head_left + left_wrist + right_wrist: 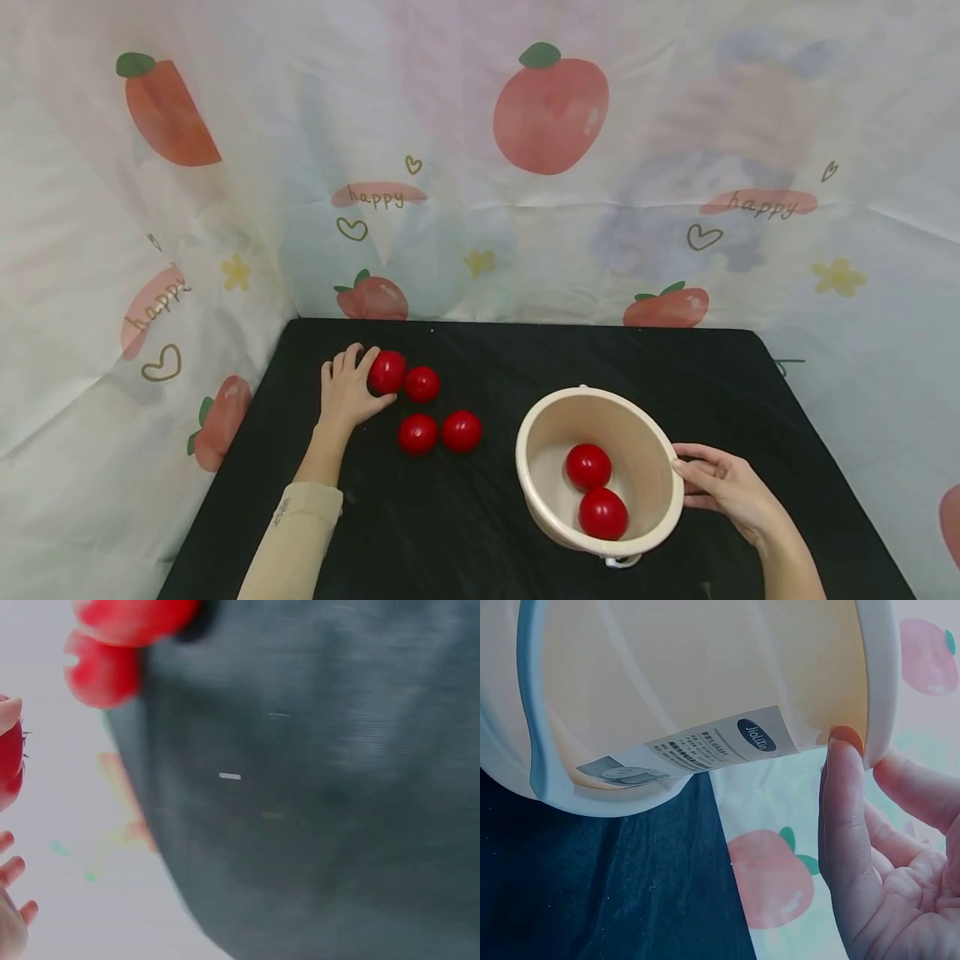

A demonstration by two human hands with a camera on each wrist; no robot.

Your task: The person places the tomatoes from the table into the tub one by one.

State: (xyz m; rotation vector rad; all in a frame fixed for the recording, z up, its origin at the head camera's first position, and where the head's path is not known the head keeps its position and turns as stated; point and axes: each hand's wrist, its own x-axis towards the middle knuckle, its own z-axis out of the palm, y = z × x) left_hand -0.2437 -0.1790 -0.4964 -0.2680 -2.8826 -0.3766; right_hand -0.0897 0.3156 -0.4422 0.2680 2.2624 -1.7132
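Observation:
My left hand (351, 392) is at a red tomato (387, 372) on the black table, index finger beside it and thumb extended just below. In the left wrist view a digit overlaps that tomato (10, 769), while the other fingers (12, 871) are spread apart. Close by on the right lie another tomato (422, 384) and, nearer me, two more tomatoes (417, 434). My right hand (723, 487) pinches the right rim of a cream bucket (551, 400), thumb at the rim. Two tomatoes (603, 513) lie inside, at its bottom.
A black cloth covers the table (465, 517). Behind and to the left hangs a pale curtain (465, 100) with printed fruit and lettering. The bucket has a printed label (705, 750) on its outside and a white handle part (622, 562) at its near side.

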